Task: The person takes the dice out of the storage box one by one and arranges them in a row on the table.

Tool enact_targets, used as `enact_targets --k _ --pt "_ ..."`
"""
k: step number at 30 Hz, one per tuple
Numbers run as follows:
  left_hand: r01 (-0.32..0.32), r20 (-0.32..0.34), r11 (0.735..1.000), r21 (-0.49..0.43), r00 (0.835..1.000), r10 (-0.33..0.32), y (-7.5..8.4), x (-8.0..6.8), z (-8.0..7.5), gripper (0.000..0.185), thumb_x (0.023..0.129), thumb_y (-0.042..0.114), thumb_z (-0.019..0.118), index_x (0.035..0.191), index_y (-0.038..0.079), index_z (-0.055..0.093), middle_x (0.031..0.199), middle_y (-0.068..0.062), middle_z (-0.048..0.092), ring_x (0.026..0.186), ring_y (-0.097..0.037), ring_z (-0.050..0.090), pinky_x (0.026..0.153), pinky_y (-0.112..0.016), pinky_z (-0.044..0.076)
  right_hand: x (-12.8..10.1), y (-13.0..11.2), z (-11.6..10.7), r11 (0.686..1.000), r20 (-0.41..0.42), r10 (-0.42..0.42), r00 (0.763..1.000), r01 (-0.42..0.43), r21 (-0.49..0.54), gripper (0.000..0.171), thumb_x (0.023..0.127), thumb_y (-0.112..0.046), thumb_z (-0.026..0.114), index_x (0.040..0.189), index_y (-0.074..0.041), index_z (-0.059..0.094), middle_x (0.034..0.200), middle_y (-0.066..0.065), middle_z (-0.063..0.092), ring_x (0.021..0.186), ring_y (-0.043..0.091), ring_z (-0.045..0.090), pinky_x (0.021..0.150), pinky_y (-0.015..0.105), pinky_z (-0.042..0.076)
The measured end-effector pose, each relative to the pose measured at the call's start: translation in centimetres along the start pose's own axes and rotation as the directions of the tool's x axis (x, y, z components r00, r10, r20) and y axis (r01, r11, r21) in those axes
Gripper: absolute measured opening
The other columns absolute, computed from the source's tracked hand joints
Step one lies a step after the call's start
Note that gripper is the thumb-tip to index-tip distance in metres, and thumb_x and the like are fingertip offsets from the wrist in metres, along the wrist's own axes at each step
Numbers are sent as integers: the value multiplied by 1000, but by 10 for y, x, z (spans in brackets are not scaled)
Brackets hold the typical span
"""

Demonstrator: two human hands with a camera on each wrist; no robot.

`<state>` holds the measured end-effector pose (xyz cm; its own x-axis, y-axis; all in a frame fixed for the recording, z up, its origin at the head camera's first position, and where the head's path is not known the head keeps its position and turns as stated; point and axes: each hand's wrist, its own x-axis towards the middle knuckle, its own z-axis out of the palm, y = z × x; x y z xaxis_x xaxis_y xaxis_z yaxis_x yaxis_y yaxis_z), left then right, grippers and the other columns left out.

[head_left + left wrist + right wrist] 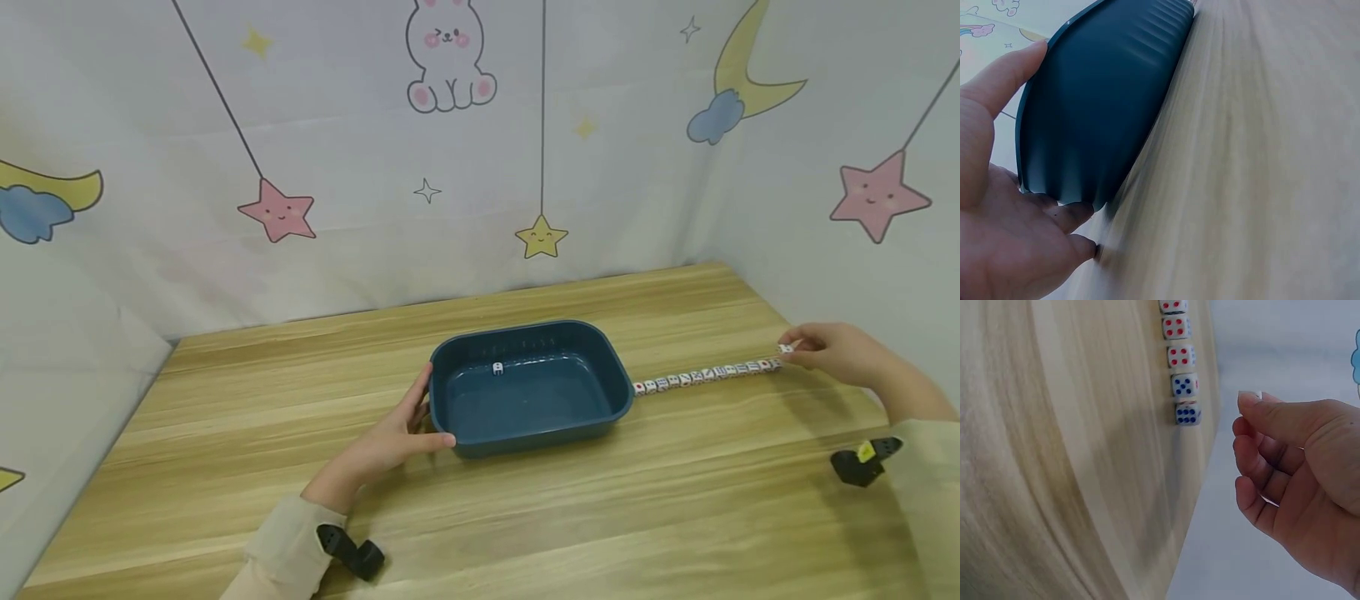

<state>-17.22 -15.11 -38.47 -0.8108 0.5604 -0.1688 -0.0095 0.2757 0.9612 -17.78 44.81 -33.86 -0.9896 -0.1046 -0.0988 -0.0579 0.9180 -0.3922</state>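
I brace the blue tray (617,379) with my open left hand (390,437) while my right hand (832,352) pinches the end die (784,347); next, I judge, carry it trayward.

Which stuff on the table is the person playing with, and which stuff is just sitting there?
In use:
- left hand, touching the blue tray
- right hand, pinching a die
- row of dice
- one die in the tray

Just there:
- wooden table
- cartoon backdrop
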Motion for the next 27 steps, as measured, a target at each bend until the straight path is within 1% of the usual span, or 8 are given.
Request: enact_targets --k 3,9,15,20,27 --pt "-1 0 1000 1 1000 1 0 0 0 108 87 23 74 154 33 -10 162 -1 -10 147 -34 8 116 -52 12 0 5 2 1000 -11 6 1000 -6 -6 33 97 -18 58 116 9 58 90 9 65 78 14 54 66 32 44" --pt "-1 1 1000 -2 1000 1 -1 -1 0 108 87 23 74 154 34 -9 162 -1 -10 147 -34 9 116 -52 13 0 12 5 999 -46 11 999 -12 -31 30 96 -17 59 112 9 59 91 15 63 81 21 55 67 34 44" --pt "12 -6 1000 -1 1000 -12 -1 -1 0 107 86 24 74 154 36 -9 162 0 -9 147 -34 8 116 -53 14 2 19 10 999 -87 -11 996 8 -37 23 93 -10 61 106 9 61 85 14 65 78 19 56 70 38 45" --pt "13 -6 1000 1 1000 -13 -1 -1 0 107 87 24 74 154 36 -9 162 0 -9 147 -34 7 116 -53 13 4 25 13 998 -87 -23 996 17 -61 21 93 -8 61 104 9 62 83 14 65 77 22 58 71 42 45" --pt "7 -3 1000 2 1000 -7 -1 -1 0 107 87 24 74 154 36 -9 162 -1 -9 147 -34 8 116 -53 13 4 28 19 996 -113 -51 992 42 -75 18 91 -7 63 101 7 62 78 10 66 72 17 56 67 37 44"
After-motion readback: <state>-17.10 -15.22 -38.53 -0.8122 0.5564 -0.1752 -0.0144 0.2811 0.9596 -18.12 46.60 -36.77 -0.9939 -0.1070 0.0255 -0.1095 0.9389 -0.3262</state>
